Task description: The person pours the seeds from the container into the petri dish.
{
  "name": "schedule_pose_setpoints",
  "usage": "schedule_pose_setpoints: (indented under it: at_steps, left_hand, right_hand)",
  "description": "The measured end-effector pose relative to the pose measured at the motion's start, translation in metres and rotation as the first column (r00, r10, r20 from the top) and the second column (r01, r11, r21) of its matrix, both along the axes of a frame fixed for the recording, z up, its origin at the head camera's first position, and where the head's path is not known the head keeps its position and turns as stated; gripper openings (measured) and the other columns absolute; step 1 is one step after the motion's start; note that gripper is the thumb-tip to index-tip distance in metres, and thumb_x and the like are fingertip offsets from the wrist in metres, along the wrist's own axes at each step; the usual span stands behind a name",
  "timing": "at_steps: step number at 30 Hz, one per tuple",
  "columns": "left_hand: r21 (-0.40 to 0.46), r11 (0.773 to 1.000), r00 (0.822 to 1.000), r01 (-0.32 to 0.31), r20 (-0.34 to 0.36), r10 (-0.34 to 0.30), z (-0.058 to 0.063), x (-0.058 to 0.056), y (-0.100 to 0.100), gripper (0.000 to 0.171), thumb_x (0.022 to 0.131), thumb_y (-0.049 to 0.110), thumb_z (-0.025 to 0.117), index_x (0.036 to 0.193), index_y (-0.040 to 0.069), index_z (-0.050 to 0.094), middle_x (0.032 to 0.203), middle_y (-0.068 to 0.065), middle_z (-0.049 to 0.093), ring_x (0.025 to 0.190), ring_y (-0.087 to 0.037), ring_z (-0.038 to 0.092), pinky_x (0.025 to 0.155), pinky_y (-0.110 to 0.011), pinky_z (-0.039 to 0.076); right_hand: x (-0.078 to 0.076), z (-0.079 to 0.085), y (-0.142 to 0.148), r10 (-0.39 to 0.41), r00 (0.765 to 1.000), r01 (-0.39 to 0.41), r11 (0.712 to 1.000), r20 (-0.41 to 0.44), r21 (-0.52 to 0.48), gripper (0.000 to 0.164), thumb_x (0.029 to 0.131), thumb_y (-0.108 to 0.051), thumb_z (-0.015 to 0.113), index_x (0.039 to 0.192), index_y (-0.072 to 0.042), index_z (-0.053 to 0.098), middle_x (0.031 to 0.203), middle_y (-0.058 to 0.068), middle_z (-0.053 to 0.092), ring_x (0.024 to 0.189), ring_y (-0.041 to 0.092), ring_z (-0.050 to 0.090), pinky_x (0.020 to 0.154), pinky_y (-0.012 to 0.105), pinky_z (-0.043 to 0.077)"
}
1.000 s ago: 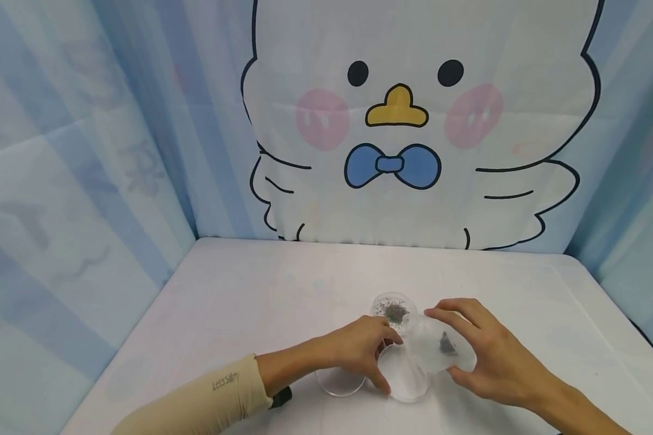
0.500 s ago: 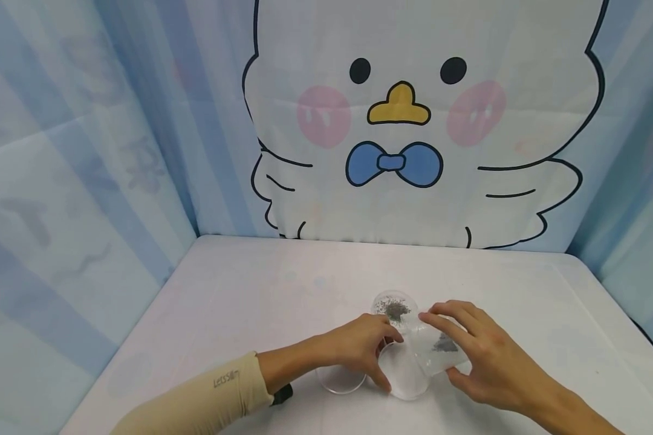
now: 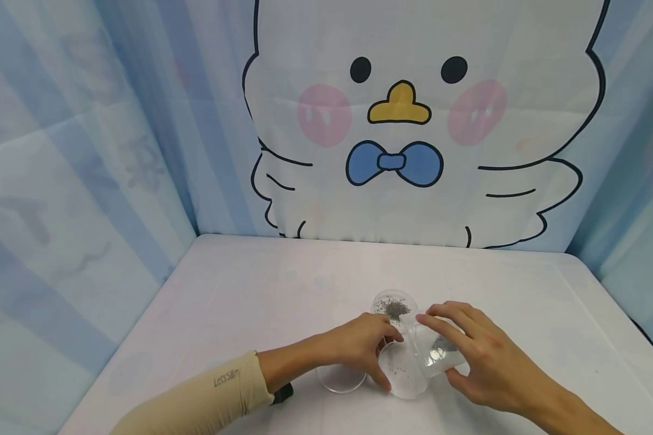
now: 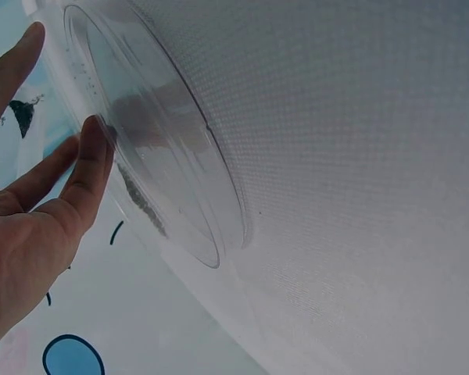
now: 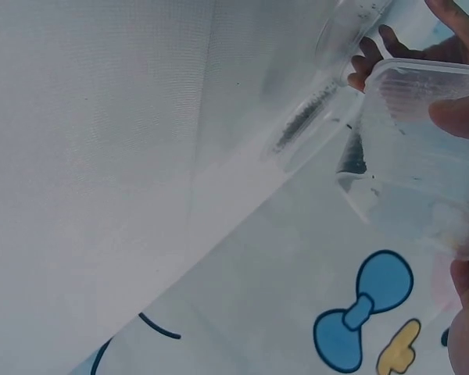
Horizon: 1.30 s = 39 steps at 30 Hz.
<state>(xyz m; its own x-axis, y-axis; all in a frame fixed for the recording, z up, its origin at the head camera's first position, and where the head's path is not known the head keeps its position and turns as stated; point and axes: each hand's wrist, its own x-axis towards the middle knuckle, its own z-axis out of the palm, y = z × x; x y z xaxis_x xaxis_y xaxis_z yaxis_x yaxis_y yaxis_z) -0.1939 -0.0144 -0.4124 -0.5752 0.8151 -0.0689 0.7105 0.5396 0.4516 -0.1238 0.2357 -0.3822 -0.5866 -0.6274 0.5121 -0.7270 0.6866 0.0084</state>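
Observation:
My right hand (image 3: 484,356) grips a clear plastic box (image 3: 435,353) between thumb and fingers, tilted toward my left hand. Dark grains (image 5: 354,152) are gathered in one corner of the box in the right wrist view. Below its lower edge lies a shallow clear petri dish (image 3: 405,374) with a few specks scattered in it. My left hand (image 3: 359,344) holds this dish at its left side, thumb at the near rim and fingers at the far rim. Behind it sits another petri dish (image 3: 382,298) bearing a pile of dark grains (image 3: 395,310).
A third clear dish (image 3: 341,386) stands on the white table (image 3: 261,284), partly hidden under my left wrist. A small black object (image 3: 283,394) shows by the left sleeve (image 3: 196,393). A curtain (image 3: 305,199) with a cartoon bird closes off the back.
The right hand has tipped the box further to the left, over the near petri dish. Specks now show in that dish. The left hand has kept its place.

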Motion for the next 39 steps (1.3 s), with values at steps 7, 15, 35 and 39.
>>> schedule_pose_setpoints:
  at_steps: [7,15,35,39]
  left_hand:
    - [0.006,1.0,1.0,-0.001,0.006,0.001,0.0009,0.0005,0.0002,0.078,0.066,0.034,0.101,0.131,0.005,0.07,0.103,0.004,0.065,0.085,0.002,0.057,0.073,-0.006,0.045]
    - [0.01,1.0,1.0,0.0,0.012,0.0,0.0018,0.0006,0.0003,0.077,0.066,0.033,0.101,0.13,0.005,0.07,0.102,0.004,0.065,0.085,0.001,0.058,0.072,-0.006,0.045]
    - [-0.007,1.0,1.0,-0.004,0.003,0.004,0.0028,0.0006,0.0008,0.077,0.067,0.034,0.101,0.131,0.005,0.07,0.105,0.003,0.066,0.088,0.0,0.059,0.074,-0.006,0.045]
    - [-0.008,1.0,1.0,-0.003,0.001,0.003,0.0029,0.0008,0.0006,0.077,0.066,0.035,0.101,0.13,0.006,0.07,0.104,0.004,0.066,0.088,0.0,0.059,0.074,-0.006,0.045]
  right_hand:
    - [0.0004,0.0007,-0.0012,-0.011,1.0,0.011,1.0,-0.007,0.019,0.103,0.047,-0.015,0.098,0.143,-0.017,0.061,0.136,0.001,0.062,0.125,0.026,0.055,0.119,0.007,0.005]
    - [0.0003,0.001,-0.0022,-0.024,1.0,0.024,0.999,-0.016,0.037,0.103,0.047,-0.017,0.099,0.142,-0.018,0.062,0.135,0.001,0.063,0.124,0.026,0.056,0.118,0.008,0.003]
    - [0.0005,0.0003,-0.0029,0.023,0.999,-0.021,0.999,-0.034,0.049,0.103,0.047,-0.017,0.099,0.143,-0.018,0.061,0.135,0.0,0.062,0.121,0.025,0.059,0.121,0.008,0.003]
    - [0.0007,0.0006,-0.003,0.019,0.999,-0.017,0.998,-0.036,0.054,0.103,0.047,-0.018,0.099,0.143,-0.018,0.061,0.135,0.0,0.063,0.122,0.025,0.058,0.12,0.008,0.002]
